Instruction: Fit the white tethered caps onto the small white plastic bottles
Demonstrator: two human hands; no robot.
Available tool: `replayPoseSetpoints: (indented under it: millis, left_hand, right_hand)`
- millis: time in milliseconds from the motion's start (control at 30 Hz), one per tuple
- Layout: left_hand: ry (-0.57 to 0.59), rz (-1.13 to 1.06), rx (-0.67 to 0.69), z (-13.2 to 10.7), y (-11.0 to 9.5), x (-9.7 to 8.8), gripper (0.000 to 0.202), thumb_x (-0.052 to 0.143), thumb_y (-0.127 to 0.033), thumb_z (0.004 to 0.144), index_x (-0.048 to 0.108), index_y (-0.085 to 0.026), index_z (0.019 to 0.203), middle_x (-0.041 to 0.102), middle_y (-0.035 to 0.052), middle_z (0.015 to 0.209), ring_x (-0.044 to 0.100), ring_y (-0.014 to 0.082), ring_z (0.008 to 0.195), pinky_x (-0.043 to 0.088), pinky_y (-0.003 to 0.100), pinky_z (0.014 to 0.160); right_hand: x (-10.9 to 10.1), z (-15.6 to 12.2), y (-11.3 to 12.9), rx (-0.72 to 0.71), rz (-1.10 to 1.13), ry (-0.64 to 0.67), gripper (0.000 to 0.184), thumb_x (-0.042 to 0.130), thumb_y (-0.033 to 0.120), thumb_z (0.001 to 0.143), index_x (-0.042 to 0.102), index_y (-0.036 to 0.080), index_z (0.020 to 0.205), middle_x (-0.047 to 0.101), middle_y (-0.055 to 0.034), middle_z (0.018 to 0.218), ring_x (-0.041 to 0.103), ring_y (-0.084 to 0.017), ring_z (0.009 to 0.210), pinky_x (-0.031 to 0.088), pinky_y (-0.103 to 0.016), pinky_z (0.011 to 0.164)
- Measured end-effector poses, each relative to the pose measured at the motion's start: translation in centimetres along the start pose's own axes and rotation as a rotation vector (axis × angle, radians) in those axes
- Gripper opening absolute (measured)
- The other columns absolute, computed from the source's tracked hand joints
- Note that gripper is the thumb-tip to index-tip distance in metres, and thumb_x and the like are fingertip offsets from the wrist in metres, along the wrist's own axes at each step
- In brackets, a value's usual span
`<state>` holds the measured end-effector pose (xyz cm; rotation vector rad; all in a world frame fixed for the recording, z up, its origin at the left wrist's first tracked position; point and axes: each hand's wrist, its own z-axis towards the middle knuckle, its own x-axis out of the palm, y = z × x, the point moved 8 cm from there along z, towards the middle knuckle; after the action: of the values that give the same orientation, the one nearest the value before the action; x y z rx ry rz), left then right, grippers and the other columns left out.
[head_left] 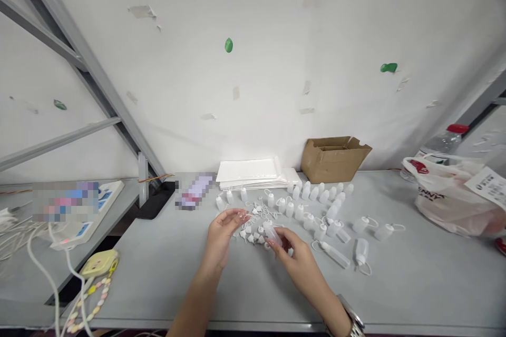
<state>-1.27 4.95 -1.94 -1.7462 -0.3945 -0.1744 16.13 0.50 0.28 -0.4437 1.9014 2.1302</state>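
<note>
My right hand point(294, 254) is closed around a small translucent squeeze bottle point(272, 233), tilted over the middle of the table. My left hand point(224, 233) pinches at thumb and fingertips, to the left of that bottle; what it holds, if anything, is too small to make out. Between and just beyond the hands lies a loose pile of small white caps point(250, 237) and looped cap straps point(259, 211). Many similar bottles stand behind and to the right, several with looped straps. A few bottles point(335, 255) lie on their sides at the right.
White flat packets point(251, 172) and an opened cardboard box point(334, 160) stand against the wall. At the right are a plastic bag point(454, 202) and a red-capped bottle point(445, 142). A power strip point(106, 197), cables and a yellow case point(98, 263) with beads occupy the left.
</note>
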Motion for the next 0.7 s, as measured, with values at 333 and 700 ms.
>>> replayPoseSetpoints:
  millis: [333,700]
  left_hand:
    - [0.120,-0.229,-0.175,-1.5,1.3,2.9,0.019,0.070,-0.030,0.067,0.064,-0.015,0.075,0.071,0.0063,0.085,0.064,0.0204,0.093,0.044,0.028,0.086]
    - [0.225,-0.020,-0.106,-3.1,0.5,4.4,0.021,0.067,-0.034,0.069,0.063,-0.016,0.079,0.071,0.0087,0.092,0.063,0.0210,0.088,0.043,0.032,0.082]
  right_hand:
    - [2.3,-0.4,1.0,0.004,0.034,0.097,0.024,0.050,0.036,0.082,0.059,0.016,0.093,0.060,0.0000,0.063,0.051,-0.014,0.058,0.039,-0.024,0.057]
    - [1.2,-0.4,1.7,-0.064,-0.009,-0.021,0.020,0.053,0.033,0.080,0.061,0.018,0.090,0.060,0.0000,0.063,0.051,-0.013,0.056,0.041,-0.023,0.054]
